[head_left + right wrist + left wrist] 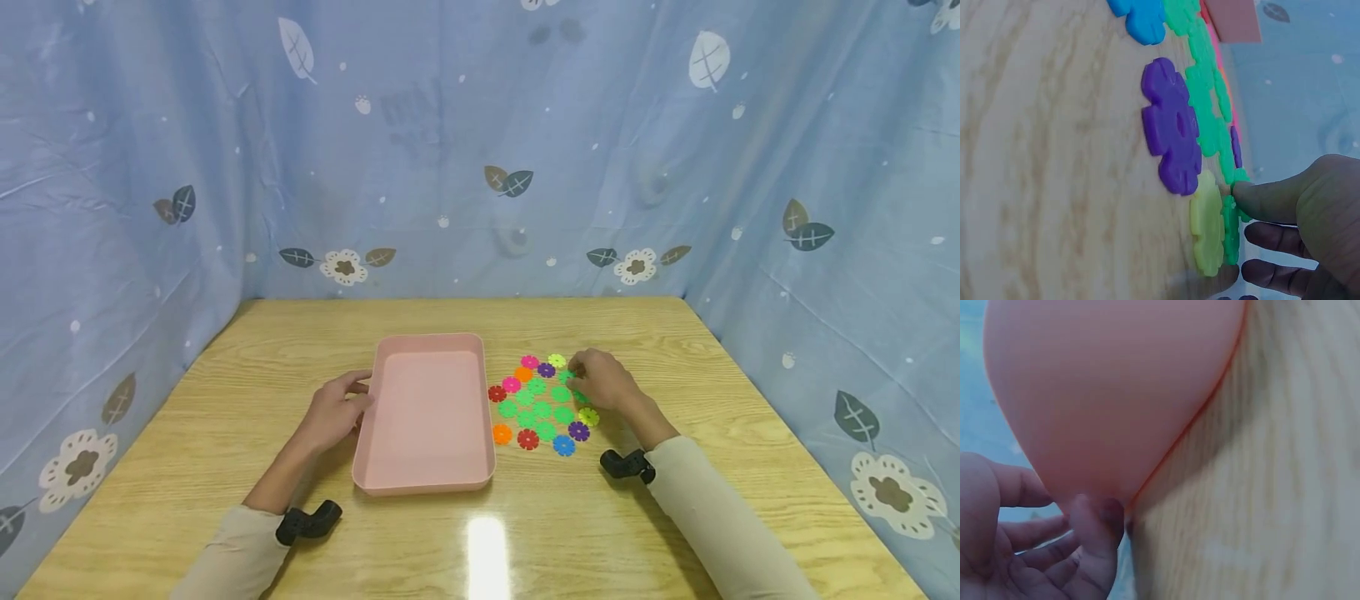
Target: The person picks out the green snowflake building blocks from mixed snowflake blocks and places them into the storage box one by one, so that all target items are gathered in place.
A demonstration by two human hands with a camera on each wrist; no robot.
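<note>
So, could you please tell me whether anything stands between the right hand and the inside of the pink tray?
Yes: other notched plastic discs, many green, lie flat on the table between the right hand and the pink tray, whose raised side also borders it. Nothing taller is visible.

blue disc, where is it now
In the head view, the blue disc lies right of the tray, just below and left of a purple disc.

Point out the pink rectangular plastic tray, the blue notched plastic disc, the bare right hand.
Pink rectangular plastic tray (pixel 425 417): head view, middle of inner floor.
Blue notched plastic disc (pixel 564 446): head view, disc's middle.
Bare right hand (pixel 604 382): head view, back of the hand.
</note>
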